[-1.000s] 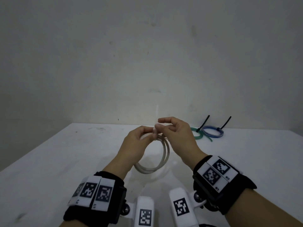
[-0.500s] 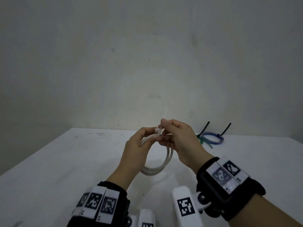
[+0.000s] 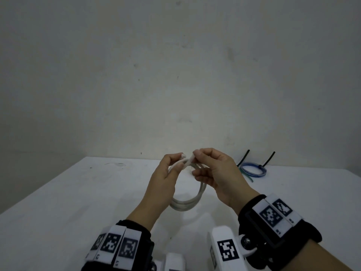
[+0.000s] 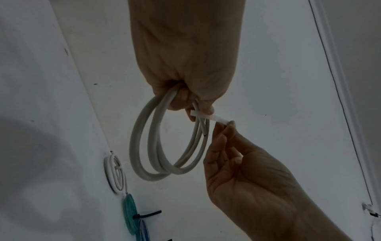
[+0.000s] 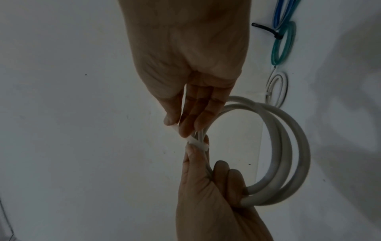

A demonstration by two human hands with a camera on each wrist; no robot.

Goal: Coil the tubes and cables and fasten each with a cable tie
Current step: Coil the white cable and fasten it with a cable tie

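Observation:
A grey-white cable coil [image 3: 192, 201] [image 4: 148, 146] [image 5: 288, 146] hangs in the air above the white table [image 3: 58, 202]. My left hand [image 3: 170, 173] [image 4: 185, 91] grips the top of the coil, fingers curled round the strands. A white cable tie [image 3: 188, 161] [image 4: 210, 117] [image 5: 195, 143] wraps the strands there. My right hand [image 3: 207, 167] [image 5: 181, 124] pinches the free end of the tie between thumb and forefinger, just right of the left hand.
At the back right of the table lie a blue coil [image 3: 253, 170] and a green coil [image 5: 283, 44], each with a black cable tie [image 3: 269, 158]. A small white tied coil [image 4: 115, 174] [image 5: 276, 88] lies beside them. A wall stands close behind the table.
The hands and coil rose slightly and drew nearer. The right hand now holds the tie end lower, and the upright white tail seen a second ago no longer sticks up.

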